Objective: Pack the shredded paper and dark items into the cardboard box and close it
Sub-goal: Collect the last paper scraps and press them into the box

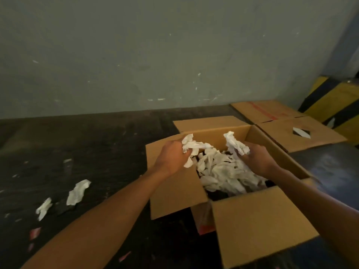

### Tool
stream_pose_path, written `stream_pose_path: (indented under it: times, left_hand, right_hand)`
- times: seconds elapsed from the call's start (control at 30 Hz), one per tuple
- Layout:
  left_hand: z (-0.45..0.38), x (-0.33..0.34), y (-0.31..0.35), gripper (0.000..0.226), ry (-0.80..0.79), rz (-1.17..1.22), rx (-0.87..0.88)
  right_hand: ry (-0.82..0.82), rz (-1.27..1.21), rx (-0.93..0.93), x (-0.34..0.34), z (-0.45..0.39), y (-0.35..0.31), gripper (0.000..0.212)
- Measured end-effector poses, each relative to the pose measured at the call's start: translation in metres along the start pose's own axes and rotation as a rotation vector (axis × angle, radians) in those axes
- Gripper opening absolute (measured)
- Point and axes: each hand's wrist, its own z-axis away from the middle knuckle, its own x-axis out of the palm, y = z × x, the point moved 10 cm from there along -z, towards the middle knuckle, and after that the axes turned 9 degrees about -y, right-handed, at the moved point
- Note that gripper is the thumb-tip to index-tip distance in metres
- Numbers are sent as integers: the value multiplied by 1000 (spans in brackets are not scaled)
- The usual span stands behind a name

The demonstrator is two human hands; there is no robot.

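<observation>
A: Head view: what is being gripped?
B: A white paper wad (192,145) is being clenched by the left hand (172,157), another wad (236,143) by the right hand (259,160).
A: Where?
B: Both are being held over the open cardboard box (260,226), where shredded paper (223,171) is lying on dark items (219,196).

Over the open cardboard box (262,220), my left hand (172,156) and right hand (259,160) each clutch white shredded paper (219,169); two loose scraps (77,192) lie left of the box.

Open cardboard box (258,226), flaps spread, white shredded paper (223,171) heaped inside over dark items (219,196)
</observation>
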Motion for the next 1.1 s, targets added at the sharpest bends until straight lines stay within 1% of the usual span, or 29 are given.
stream_pose_path:
  times: [0.1, 0.27, 0.37, 0.43, 0.47, 0.53, 0.6, 0.67, 0.73, 0.77, 0.8, 0.87, 0.9, 0.93, 0.97, 1.0, 1.03, 1.07, 1.1]
  left_hand:
    - [-28, 38, 29, 36, -88, -110, -55]
    - [-60, 84, 54, 35, -186, -285, -110]
    - [-76, 99, 56, 36, -189, -354, -127]
    - [-83, 106, 54, 41, -189, -395, -153]
    - [-86, 109, 52, 47, -187, -423, -175]
    - [-90, 115, 48, 70, -212, -485, -217]
    - [-93, 127, 44, 94, -311, -525, -239]
    - [-93, 143, 38, 118, -463, -546, -258]
    - [-90, 161, 34, 136, -605, -533, -262]
    - [-88, 170, 33, 138, -657, -516, -259]
    - [-86, 179, 31, 137, -695, -497, -258]
    - [-85, 198, 23, 129, -745, -458, -268]
    - [-83, 207, 17, 125, -766, -446, -280]
    - [-82, 216, 11, 122, -789, -449, -293]
    - [-79, 224, 5, 120, -812, -464, -304]
    - [-76, 231, 1, 119, -831, -488, -310]
    - [-72, 237, -2, 119, -842, -511, -312]
    - [-70, 242, -3, 119, -847, -524, -312]
    - [-68, 245, -3, 120, -851, -527, -311]
  right_hand:
    - [-26, -29, 62, -11, -13, 47, 13]
    - [-84, 27, 139, -14, -41, 93, 19]
    - [-124, 89, 153, -10, -57, 104, 28]
    - [-159, 110, 158, -6, -65, 111, 44]
    - [-193, 129, 165, -3, -69, 114, 55]
    - [-274, 188, 159, 2, -75, 115, 79]
    - [-347, 225, 145, 5, -79, 115, 98]
    - [-405, 213, 144, 9, -85, 118, 107]
    - [-422, 175, 146, 14, -94, 124, 100]
    - [-425, 156, 141, 19, -97, 125, 93]
    - [-444, 156, 136, 29, -100, 128, 87]
    - [-524, 274, 85, 57, -100, 131, 74]
    - [-592, 324, 79, 71, -96, 135, 72]
    - [-656, 308, 127, 83, -92, 145, 74]
    - [-744, 294, 187, 94, -87, 155, 78]
    - [-847, 318, 218, 102, -79, 161, 87]
    - [-933, 330, 218, 109, -75, 166, 106]
    - [-1000, 370, 210, 117, -74, 174, 132]
    - [-1055, 470, 177, 120, -74, 177, 148]
